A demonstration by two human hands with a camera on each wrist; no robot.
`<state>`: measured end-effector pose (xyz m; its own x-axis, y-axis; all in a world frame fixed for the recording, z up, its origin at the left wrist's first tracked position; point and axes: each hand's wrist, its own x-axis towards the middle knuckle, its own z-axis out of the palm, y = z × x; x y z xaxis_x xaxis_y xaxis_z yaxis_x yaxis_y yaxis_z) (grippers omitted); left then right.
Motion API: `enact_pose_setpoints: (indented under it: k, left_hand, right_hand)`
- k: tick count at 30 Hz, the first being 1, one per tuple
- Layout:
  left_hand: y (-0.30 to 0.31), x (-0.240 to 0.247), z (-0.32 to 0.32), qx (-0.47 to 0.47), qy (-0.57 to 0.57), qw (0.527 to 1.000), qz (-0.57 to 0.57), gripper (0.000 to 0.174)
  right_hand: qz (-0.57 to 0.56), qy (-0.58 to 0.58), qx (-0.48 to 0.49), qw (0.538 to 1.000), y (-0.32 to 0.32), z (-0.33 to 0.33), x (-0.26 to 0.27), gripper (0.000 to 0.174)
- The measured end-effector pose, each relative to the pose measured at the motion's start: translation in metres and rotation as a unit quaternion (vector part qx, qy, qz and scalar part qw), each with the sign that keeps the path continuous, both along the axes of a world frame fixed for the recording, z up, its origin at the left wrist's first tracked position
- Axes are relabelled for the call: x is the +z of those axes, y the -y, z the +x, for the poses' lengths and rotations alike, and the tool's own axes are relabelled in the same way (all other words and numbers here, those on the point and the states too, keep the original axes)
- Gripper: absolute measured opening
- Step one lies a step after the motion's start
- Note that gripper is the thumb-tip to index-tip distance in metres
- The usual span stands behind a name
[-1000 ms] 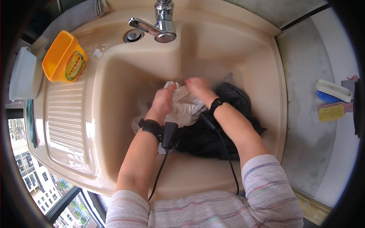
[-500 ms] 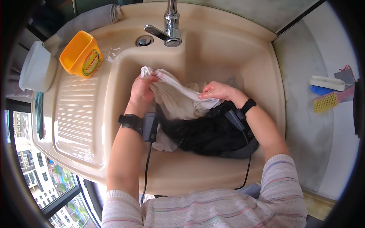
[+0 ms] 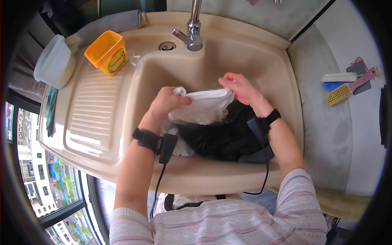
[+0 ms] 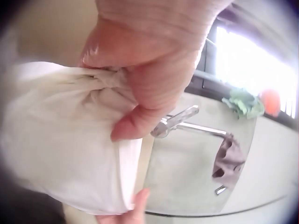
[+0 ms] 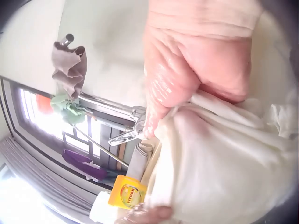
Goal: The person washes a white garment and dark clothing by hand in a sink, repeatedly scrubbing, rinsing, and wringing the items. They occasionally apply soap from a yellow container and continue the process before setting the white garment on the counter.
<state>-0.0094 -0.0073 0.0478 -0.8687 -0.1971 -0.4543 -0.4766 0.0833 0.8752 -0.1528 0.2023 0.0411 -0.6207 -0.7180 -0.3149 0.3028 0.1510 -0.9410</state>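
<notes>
Both hands hold up a thin wet white garment (image 3: pixel 202 109) over the sink basin. My left hand (image 3: pixel 168 102) pinches one end of its upper edge, the thumb lying across the front of the fabric. At the other end my right hand (image 3: pixel 243 90) grips the edge with curled fingers, its skin wet in the right wrist view. Between them the white fabric (image 4: pixel 70 144) hangs in a short, fairly taut panel. Below, a heap of black cloth (image 3: pixel 222 141) lies in the basin, with some pale fabric (image 3: pixel 183 147) beside it at the left.
Behind the hands stands the chrome faucet (image 3: pixel 194 38). To the left, a ridged drainboard (image 3: pixel 96 110) carries an orange tub (image 3: pixel 105 53) and a white container (image 3: pixel 55 61). A rolled grey cloth (image 3: pixel 112 26) lies along the back. Brushes (image 3: pixel 339 94) rest at the right.
The hands were low and close together with bunched white fabric, then spread it apart on a slant. Now the right hand is higher, the hands nearer each other and the edge almost level.
</notes>
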Motion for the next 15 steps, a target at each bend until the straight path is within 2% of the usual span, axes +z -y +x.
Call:
enact_pose_setpoints:
  k: [1,2,3,4,6,7,8,9,10,11,12,13,14,15]
  left_hand:
    - [0.001,-0.001,0.003,0.001,-0.001,1.0,-0.001,0.048]
    - [0.002,-0.004,0.007,0.042,-0.064,0.987,0.14,0.04]
    - [0.002,-0.008,0.01,0.082,-0.127,0.949,0.277,0.033]
    - [0.0,-0.014,0.011,0.083,-0.129,0.949,0.276,0.033]
    - [-0.012,-0.022,0.011,0.187,-0.19,0.888,0.375,0.023]
    - [-0.015,-0.019,0.012,0.213,-0.173,0.887,0.372,0.022]
    - [-0.019,-0.025,0.01,0.214,-0.174,0.886,0.374,0.022]
    - [-0.022,-0.038,0.004,0.269,-0.174,0.852,0.413,0.02]
    - [-0.026,-0.041,0.002,0.322,-0.171,0.815,0.451,0.019]
    - [-0.028,-0.045,0.002,0.337,-0.15,0.8,0.472,0.009]
    - [-0.029,-0.047,0.002,0.337,-0.151,0.8,0.473,0.009]
    - [-0.029,-0.05,0.001,0.371,-0.129,0.77,0.503,0.008]
    - [-0.029,-0.054,0.0,0.404,-0.105,0.737,0.532,0.011]
    - [-0.03,-0.064,-0.002,0.377,-0.106,0.731,0.559,0.022]
  right_hand:
    - [-0.001,-0.001,0.001,1.0,0.0,0.006,0.001,0.018]
    - [0.037,-0.051,0.066,0.996,0.0,0.014,0.002,0.018]
    - [0.074,-0.101,0.132,0.983,0.001,0.02,0.003,0.019]
    - [0.074,-0.103,0.134,0.983,0.002,0.023,0.002,0.019]
    - [0.008,-0.068,0.131,0.989,0.007,0.029,0.0,0.015]
    - [0.01,-0.069,0.133,0.989,0.011,0.031,-0.001,0.015]
    - [-0.005,-0.004,0.092,0.996,0.017,0.032,-0.002,0.011]
    - [-0.021,0.06,0.048,0.997,0.025,0.034,-0.003,0.009]
    - [-0.021,0.058,0.049,0.997,0.034,0.035,-0.012,0.009]
    - [0.009,-0.011,0.035,0.999,0.046,0.038,-0.025,0.01]
    - [0.037,-0.08,0.022,0.996,0.058,0.042,-0.034,0.012]
    - [0.053,-0.157,0.005,0.986,0.073,0.055,-0.03,0.011]
    - [0.069,-0.231,-0.011,0.97,0.084,0.071,-0.028,0.011]
    - [0.046,-0.333,0.008,0.942,0.089,0.098,-0.007,0.012]
